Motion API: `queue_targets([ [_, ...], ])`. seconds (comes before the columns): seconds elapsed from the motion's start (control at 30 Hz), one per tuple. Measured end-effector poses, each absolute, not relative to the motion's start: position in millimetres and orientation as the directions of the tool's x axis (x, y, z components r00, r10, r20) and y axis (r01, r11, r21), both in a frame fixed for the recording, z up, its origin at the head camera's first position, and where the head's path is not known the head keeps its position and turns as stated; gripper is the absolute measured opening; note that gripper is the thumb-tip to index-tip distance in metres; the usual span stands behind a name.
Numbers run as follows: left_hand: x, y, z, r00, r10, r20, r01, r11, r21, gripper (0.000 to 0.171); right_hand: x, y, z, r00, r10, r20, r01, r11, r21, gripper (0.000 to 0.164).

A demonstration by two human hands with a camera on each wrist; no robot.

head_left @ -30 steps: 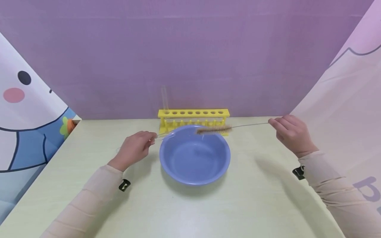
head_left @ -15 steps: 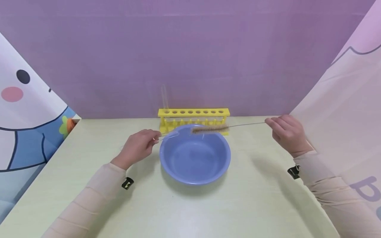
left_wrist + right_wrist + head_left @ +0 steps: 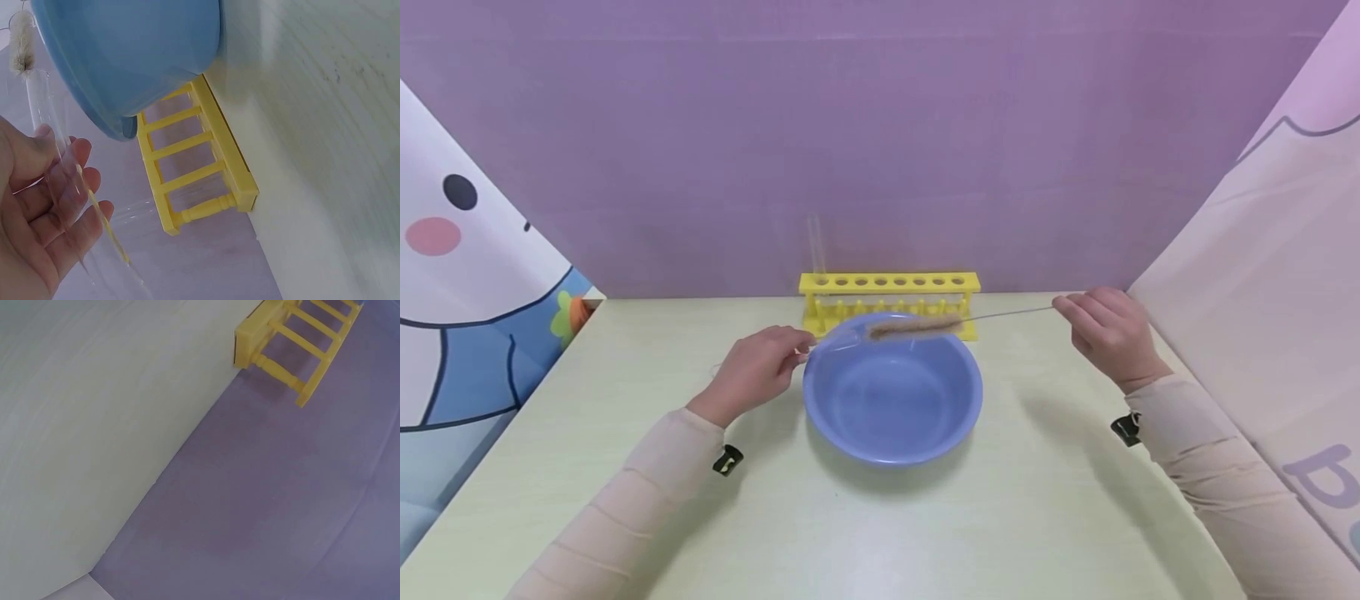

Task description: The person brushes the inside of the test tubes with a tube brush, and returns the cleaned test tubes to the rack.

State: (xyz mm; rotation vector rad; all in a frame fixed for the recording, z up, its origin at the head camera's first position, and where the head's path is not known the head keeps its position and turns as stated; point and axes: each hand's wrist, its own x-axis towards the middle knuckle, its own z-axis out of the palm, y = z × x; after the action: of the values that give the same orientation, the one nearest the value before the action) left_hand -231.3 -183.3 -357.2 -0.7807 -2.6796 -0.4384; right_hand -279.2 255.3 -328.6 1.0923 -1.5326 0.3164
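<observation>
My left hand [image 3: 755, 368] holds a clear test tube [image 3: 844, 339] by its middle, thumb on one side and fingers on the other. The tube lies nearly level, its mouth over the left rim of a blue basin [image 3: 891, 408]. From the other side my right hand [image 3: 1108, 335] pinches the thin wire handle of a test tube brush [image 3: 917, 327]. The brush's tan bristles hang above the basin's far edge, pointing left. In the left wrist view, the bristle tip [image 3: 22, 47] sits right at the mouth of the tube [image 3: 40, 100]. The right wrist view shows no hand.
Behind the basin stands a yellow test tube rack [image 3: 887, 284] with a row of holes. Another clear test tube [image 3: 816, 246] stands upright in its leftmost hole. A purple backdrop [image 3: 880, 150] rises behind the pale table [image 3: 917, 533].
My right hand has moved left with the brush, and my left hand has shifted right with the test tube. Bristle tip and tube mouth have come together above the basin.
</observation>
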Motion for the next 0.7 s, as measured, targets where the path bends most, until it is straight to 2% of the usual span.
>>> queue_targets([
  [0.33,-230.0,-178.7,-355.8,-0.783,0.478,0.398,0.583,0.788,0.200,0.024,-282.2,253.0,-330.6,0.117,-0.468,0.876,-0.762,0.523,0.381,0.031],
  [0.7,-227.9,-176.0,-353.4,-0.802,0.477,0.359,0.570,0.791,0.223,0.023,-282.1,249.8,-331.3,0.136,-0.487,0.863,-0.759,0.509,0.407,0.030],
])
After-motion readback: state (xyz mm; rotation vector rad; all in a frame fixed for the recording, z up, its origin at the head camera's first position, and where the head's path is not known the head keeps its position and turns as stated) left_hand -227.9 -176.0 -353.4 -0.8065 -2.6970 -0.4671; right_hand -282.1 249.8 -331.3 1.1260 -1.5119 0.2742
